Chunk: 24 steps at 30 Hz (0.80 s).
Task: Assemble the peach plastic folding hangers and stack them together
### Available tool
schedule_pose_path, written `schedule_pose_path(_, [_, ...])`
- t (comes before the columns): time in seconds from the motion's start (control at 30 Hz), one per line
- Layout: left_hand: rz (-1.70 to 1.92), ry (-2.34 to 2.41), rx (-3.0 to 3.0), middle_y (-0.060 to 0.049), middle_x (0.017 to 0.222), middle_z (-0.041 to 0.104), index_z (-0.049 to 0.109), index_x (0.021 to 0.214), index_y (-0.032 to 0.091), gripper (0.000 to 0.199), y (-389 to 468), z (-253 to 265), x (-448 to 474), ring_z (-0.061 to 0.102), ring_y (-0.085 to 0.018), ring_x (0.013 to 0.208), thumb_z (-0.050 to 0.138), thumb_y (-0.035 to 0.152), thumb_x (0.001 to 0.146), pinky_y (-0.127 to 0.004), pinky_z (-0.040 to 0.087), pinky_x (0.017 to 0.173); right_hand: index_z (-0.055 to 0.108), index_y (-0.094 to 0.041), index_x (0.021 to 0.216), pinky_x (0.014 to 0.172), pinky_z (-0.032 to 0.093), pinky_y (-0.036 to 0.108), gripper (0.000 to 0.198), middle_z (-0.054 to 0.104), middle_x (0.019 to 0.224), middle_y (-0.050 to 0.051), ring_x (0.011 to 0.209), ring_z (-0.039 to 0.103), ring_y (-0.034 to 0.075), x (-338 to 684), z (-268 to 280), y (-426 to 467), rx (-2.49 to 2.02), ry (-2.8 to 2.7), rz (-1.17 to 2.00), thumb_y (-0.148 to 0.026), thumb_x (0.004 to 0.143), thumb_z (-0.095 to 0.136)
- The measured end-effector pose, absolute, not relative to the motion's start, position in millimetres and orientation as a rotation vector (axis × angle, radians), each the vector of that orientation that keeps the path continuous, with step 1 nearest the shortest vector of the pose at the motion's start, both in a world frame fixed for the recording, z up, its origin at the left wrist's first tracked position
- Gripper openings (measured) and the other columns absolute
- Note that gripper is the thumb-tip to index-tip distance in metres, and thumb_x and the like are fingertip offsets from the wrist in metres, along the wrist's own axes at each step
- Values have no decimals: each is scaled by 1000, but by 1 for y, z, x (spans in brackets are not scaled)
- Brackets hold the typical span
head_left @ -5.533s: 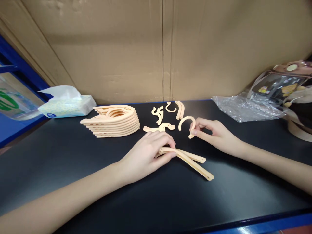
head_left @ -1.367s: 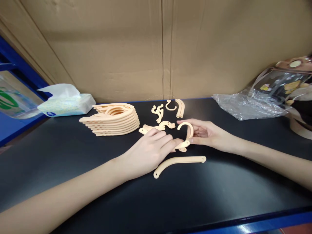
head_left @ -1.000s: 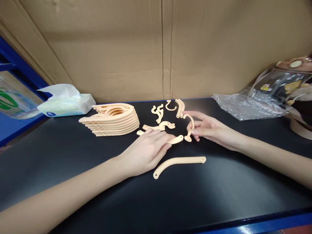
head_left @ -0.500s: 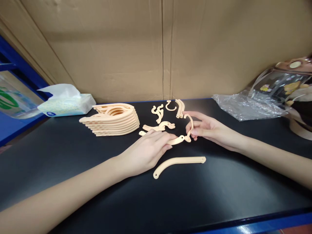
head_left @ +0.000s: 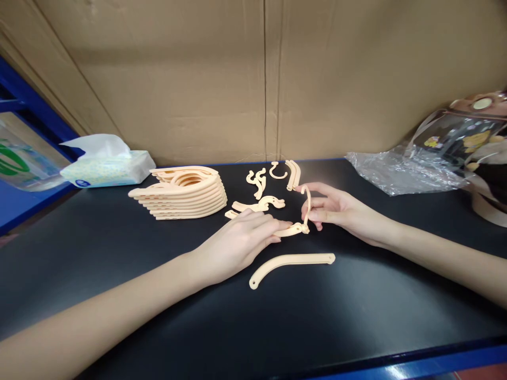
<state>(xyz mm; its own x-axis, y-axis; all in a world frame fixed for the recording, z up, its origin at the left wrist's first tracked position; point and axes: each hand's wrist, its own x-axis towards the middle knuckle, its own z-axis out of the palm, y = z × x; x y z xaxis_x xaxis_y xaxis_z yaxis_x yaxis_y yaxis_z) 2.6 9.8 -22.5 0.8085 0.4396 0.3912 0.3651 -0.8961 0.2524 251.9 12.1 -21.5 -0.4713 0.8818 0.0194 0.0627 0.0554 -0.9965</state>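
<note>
My left hand [head_left: 243, 240] is closed over a cream plastic hanger arm [head_left: 291, 230], hiding most of it. Between the thumb and fingers of my right hand [head_left: 332, 208] stands a cream hanger hook [head_left: 308, 203], its curved top upward. The hook's base touches the holed end of that arm; whether they are joined I cannot tell. Nearer to me lies a loose curved hanger arm [head_left: 293, 259]. Just beyond my left hand are more hanger pieces [head_left: 263, 205], partly covered by it.
Left of my hands is a stack of folded hangers [head_left: 186, 195], with a tissue pack [head_left: 109, 166] behind it. Several loose hanger parts [head_left: 259, 182] and a spare hook [head_left: 278, 171] lie at the back. A clear plastic bag [head_left: 400, 171] is at the right.
My right hand has turned the hook more edge-on and brought its base against the end of the hanger arm. The left hand has hardly moved.
</note>
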Motion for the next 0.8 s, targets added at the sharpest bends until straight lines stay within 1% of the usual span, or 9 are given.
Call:
schedule_pose_path(0.17, [678,628,2881,-5,99,67,53,124,17,28,11,-23,2,60,-17,94,44,19,98,-29,44,81,46,-25,119,63,44,28,43,60,87,-1,72,54,13,252,-24,13,-948,-1633,1475,-30,82,68])
schedule_pose_path(0.27, [661,667,2947,-4,97,66,53,125,17,28,11,-21,1,59,-17,93,42,18,98,-31,39,82,46,-25,117,63,43,27,42,60,88,-1,73,53,12,253,-24,13,-940,-1622,1483,-30,82,68])
schedule_pose_path(0.37, [653,691,2976,-5,100,66,52,124,16,27,10,-21,1,58,-17,95,40,17,99,-32,36,82,46,-25,118,62,43,27,43,59,89,-1,68,51,11,253,-22,13,-946,-1575,1507,-29,81,68])
schedule_pose_path(0.47, [654,697,2968,-4,101,66,52,122,16,26,10,-21,2,58,-17,94,40,17,100,-31,35,82,44,-25,123,62,42,28,49,59,91,-1,62,46,8,253,-20,12,-943,-1509,1546,-29,81,68])
schedule_pose_path(0.57, [652,687,2966,-4,100,66,52,122,15,26,10,-21,4,57,-17,94,40,17,100,-31,35,81,42,-25,126,61,42,28,53,59,92,0,61,46,8,253,-20,12,-944,-1500,1554,-30,80,69])
schedule_pose_path(0.8, [654,672,2960,-4,101,67,52,122,14,26,10,-20,2,58,-17,96,40,17,99,-31,36,83,43,-22,123,61,42,28,50,59,91,0,60,45,8,252,-21,13,-952,-1532,1544,-28,80,68])
